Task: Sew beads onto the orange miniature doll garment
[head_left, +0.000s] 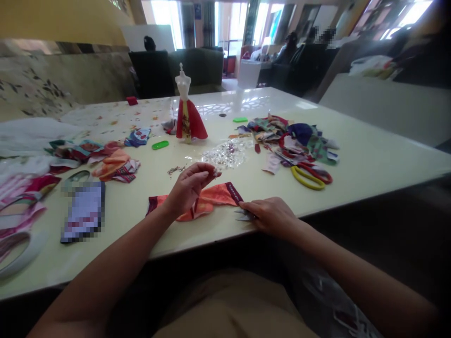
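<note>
Working from the head camera, we see the left hand (188, 188) raised just above the bench (369, 178), its fingertips (212, 173) pinched together. Something tiny may sit between them, but we cannot tell. The right hand (269, 217) lies almost flat, palm down, with its fingers resting on the maroon-banded end of an orange fabric strip (206, 201). A small silvery metal piece (244, 215) pokes out from under that hand, perhaps scissor blades, though we cannot tell whether the hand has hold of it. The strip lies near the front edge of the bench, between both hands and partly under the left wrist.

Ahead of the left hand spreads a loose patch of clear sequins (225, 155), and beyond it stands a small dress form in a red skirt (188, 119). To the right, yellow-handled scissors (305, 178) and red-handled scissors (319, 172) lie beside a heap of fabric scraps (292, 141). More scraps lie to the left, including an orange piece (116, 165).

We judge it best to keep the strip pinned flat and smooth under the right hand, and to keep the left pinch firm and low, so nothing tiny drops among the scraps.
</note>
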Tool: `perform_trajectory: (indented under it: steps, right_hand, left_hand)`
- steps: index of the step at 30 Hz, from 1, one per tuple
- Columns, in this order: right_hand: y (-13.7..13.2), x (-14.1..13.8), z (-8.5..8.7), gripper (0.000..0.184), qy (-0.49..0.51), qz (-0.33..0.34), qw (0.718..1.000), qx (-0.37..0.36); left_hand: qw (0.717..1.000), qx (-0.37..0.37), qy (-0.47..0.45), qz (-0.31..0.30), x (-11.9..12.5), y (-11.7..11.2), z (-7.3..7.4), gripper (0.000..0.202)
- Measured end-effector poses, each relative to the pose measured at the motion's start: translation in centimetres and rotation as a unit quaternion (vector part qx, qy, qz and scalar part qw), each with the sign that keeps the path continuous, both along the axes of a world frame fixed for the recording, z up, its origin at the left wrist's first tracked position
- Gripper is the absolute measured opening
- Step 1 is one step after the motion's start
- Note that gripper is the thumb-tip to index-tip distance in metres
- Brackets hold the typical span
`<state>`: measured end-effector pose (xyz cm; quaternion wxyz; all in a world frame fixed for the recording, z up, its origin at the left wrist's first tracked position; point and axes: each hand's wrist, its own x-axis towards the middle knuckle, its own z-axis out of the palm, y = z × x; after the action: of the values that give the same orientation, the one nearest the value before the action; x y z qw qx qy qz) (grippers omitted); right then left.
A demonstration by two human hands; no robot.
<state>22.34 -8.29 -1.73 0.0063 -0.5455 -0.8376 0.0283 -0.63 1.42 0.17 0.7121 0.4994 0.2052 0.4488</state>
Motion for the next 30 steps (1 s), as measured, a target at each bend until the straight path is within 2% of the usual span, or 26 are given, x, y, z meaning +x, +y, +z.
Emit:
perform_trajectory:
  steps: [6,11,13,16,20,25,30]
  right_hand:
    - [0.0,0.9,-0.5,0.038,0.024,-0.025,0.999,0.026]
    - [0.0,1.3,-0.2,0.037,0.135,-0.048,0.983,0.113]
    - [0.1,1.2,0.4,0.037,0.184,-0.063,0.973,0.124]
    - [0.8,0.7,1.6,0.042,0.229,-0.066,0.965,0.112]
    - [2.1,-0.2,3.1,0.04,0.249,-0.065,0.962,0.089]
    - [2.9,0.8,4.6,0.042,0.142,-0.062,0.988,0.019]
    - [2.2,3.3,5.2,0.045,0.123,-0.047,0.99,-0.051]
  left_hand:
    - [0.999,-0.03,-0.023,0.015,-0.5,0.5,0.4,0.014]
    - [0.997,-0.075,-0.018,0.024,-0.4,0.5,-0.1,0.016]
    - [0.995,-0.093,-0.018,0.033,-0.3,0.4,-0.2,0.017]
    - [0.992,-0.116,-0.016,0.047,-0.2,0.4,-0.2,0.02]
    - [0.99,-0.127,-0.017,0.055,-0.1,0.2,-0.1,0.02]
    - [0.989,-0.131,-0.004,0.063,-0.1,0.0,0.0,0.021]
    - [0.987,-0.144,0.009,0.066,0.1,-0.1,-0.1,0.018]
